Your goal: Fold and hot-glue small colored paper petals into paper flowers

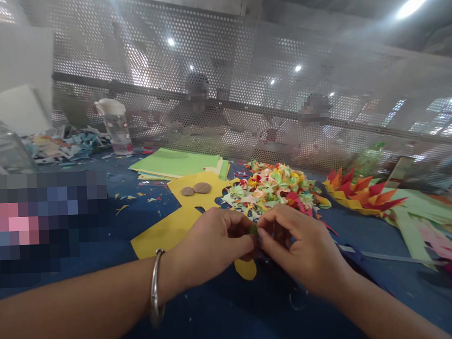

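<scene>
My left hand [214, 245], with a silver bangle [156, 282] at its wrist, is closed in a pinch near the middle of the view. Facing it, my right hand [300, 243] pinches too, the fingertips of both almost touching. A small green piece [253, 230] shows between them, mostly hidden by the fingers. Below the left fingers lies a rounded yellow paper cutout [246, 270]. Cut yellow sheets [165, 234] spread beyond my left hand, with two brown ridged oval pieces [202, 188] on one. Past the fingertips rises a pile of small folded coloured paper pieces [279, 182].
A stack of green paper [173, 163] lies at the back. A lidded bottle [115, 127] and a heap of scraps [65, 144] are at left. Orange and red pointed folded paper [362, 191] and green strips [426, 208] are at right. A perforated metal screen [228, 49] stands behind; people show through it.
</scene>
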Available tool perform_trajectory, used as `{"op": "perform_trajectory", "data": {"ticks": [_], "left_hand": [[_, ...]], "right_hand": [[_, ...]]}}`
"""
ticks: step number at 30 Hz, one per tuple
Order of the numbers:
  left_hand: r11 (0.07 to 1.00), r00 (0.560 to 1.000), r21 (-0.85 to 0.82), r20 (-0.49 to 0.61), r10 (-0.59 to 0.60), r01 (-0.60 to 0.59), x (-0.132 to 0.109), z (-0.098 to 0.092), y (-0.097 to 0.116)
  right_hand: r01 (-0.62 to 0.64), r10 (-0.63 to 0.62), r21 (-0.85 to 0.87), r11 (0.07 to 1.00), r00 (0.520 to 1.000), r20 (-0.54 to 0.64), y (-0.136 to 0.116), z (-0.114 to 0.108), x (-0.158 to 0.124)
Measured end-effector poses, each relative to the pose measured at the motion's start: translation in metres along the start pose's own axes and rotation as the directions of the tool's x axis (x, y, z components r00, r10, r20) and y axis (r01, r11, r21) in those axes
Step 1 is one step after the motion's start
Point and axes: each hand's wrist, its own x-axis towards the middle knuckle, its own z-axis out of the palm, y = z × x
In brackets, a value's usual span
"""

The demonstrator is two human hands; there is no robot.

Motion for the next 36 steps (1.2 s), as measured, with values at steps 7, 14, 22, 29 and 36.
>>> {"op": "perform_trajectory", "data": {"ticks": [7, 14, 22, 29, 36], "left_hand": [[0.968, 0.999, 0.248, -0.036, 0.036, -0.026, -0.0022, -0.0008, 0.0054], [0.965, 0.999, 0.260, -0.030, 0.036, -0.027, -0.0013, -0.0025, 0.0054], [0.950, 0.997, 0.310, -0.061, 0.047, -0.026, -0.0008, -0.0023, 0.0056], [0.937, 0.994, 0.342, -0.046, 0.097, -0.076, 0.0027, -0.0047, -0.0011], [0.932, 0.993, 0.348, -0.026, 0.117, -0.101, 0.0035, -0.0075, 0.0000]], "right_hand": [[-0.007, 0.007, 0.016, 1.000, 1.000, -0.003, -0.0007, 0.0011, 0.0018], [-0.006, 0.007, 0.010, 1.000, 1.000, -0.017, 0.0016, 0.0016, 0.0014], [-0.016, 0.015, 0.056, 0.998, 1.000, 0.014, 0.0014, 0.0007, 0.0002], [-0.084, 0.079, 0.140, 0.986, 0.996, 0.043, -0.0017, -0.0007, 0.0026], [-0.114, 0.105, 0.186, 0.976, 0.993, 0.057, -0.0054, 0.0004, 0.0098]]}}
